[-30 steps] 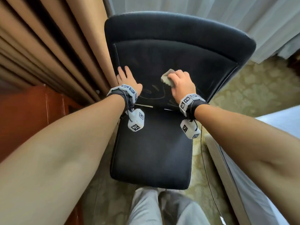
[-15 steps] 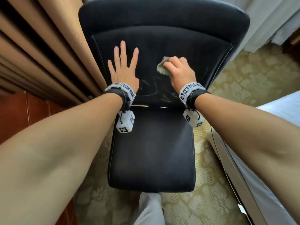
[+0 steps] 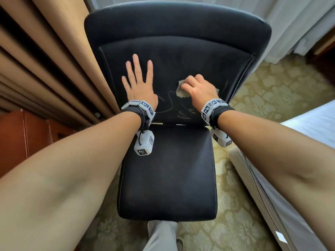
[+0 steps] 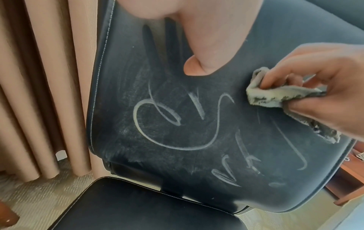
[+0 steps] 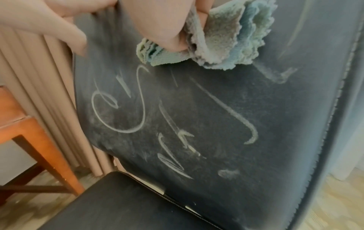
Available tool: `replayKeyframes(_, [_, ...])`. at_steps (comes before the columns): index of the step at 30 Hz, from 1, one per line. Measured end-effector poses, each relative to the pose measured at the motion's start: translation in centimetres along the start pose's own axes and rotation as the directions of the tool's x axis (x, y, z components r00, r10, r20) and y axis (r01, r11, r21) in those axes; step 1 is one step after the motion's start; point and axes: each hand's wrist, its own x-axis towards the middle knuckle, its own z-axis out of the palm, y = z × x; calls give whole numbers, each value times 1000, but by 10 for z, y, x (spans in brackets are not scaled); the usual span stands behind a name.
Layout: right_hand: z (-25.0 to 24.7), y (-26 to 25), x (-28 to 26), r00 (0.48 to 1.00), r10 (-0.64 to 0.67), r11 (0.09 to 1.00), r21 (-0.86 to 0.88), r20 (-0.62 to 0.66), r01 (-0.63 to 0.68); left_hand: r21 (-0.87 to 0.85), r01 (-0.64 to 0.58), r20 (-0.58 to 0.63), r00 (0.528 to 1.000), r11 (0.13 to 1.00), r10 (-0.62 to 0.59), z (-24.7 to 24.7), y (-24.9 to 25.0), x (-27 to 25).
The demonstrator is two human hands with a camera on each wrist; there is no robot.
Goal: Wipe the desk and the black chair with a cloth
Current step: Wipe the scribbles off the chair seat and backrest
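Note:
The black chair [image 3: 181, 60] faces me, its backrest [image 4: 197, 140] marked with pale chalk-like scribbles [image 5: 138, 109]. My right hand [image 3: 197, 89] grips a bunched pale green-blue cloth [image 5: 226, 42] and presses it against the backrest just above the scribbles. In the left wrist view the cloth [image 4: 275, 99] is pinched between fingers and thumb. My left hand [image 3: 139, 82] lies flat on the backrest's left side with fingers spread, holding nothing. The seat [image 3: 168, 174] lies below both wrists.
Beige curtains [image 3: 54, 60] hang close on the chair's left. A reddish wooden desk [image 3: 23, 134] stands at the lower left, also in the right wrist view [image 5: 29, 124]. A white bed [image 3: 299, 160] is on the right. Patterned carpet [image 3: 272, 87] surrounds the chair.
My left hand slid up the backrest and spread flat. The right hand with the cloth shifted slightly right across the backrest.

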Motion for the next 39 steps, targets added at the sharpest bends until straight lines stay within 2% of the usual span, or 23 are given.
replayKeyframes(3, [-4,2,3,994,73,997,30,-81,-71,-21,-12,-18,1000,1000,11,2,2,0])
replayKeyframes(7, [-12,-5,13,948,227,971,128,-224,-202,-37,-19,-38,999,999,17,5,6,0])
replayKeyframes(9, [-13,-7,18,942,235,969,126,-238,-211,-30,-15,-56,998,999,13,7,7,-1])
replayKeyframes(12, [-3,-7,14,977,108,994,51,-186,-100,-27,-7,-58,998,1000,6,8,10,-1])
replayKeyframes(14, [7,-6,8,996,-22,1000,-2,-85,22,-36,14,-51,999,999,-16,9,14,-1])
replayKeyframes(17, [17,-4,-7,979,-162,983,-70,125,171,-45,43,-53,998,998,-46,11,20,0])
replayKeyframes(19, [18,-1,-16,955,-193,972,-90,227,218,-41,46,-48,998,998,-48,11,21,1])
replayKeyframes(21, [13,0,-20,939,-188,972,-82,289,220,-29,46,-42,998,999,-47,11,20,1])
replayKeyframes(23, [5,-1,-20,942,-160,979,-78,296,190,-24,53,-33,998,998,-54,9,22,0])
replayKeyframes(29, [-8,4,-25,987,-6,999,40,161,0,-35,78,48,996,996,-76,-8,40,-8])
replayKeyframes(31, [-12,5,-33,993,72,993,87,91,-80,-36,9,71,997,999,-7,-12,46,-10])
replayKeyframes(32, [-14,7,-39,992,113,987,108,58,-118,-32,-68,77,995,997,70,-14,49,-11])
replayKeyframes(35, [-17,15,-56,975,222,961,174,-24,-215,-10,-339,82,937,941,338,-18,61,-12])
replayKeyframes(37, [-22,22,-66,954,297,937,206,-43,-282,-19,-415,98,905,910,415,-20,71,-11])
replayKeyframes(39, [-29,29,-73,921,385,904,224,-64,-363,-24,-441,99,892,897,441,-20,80,-9])
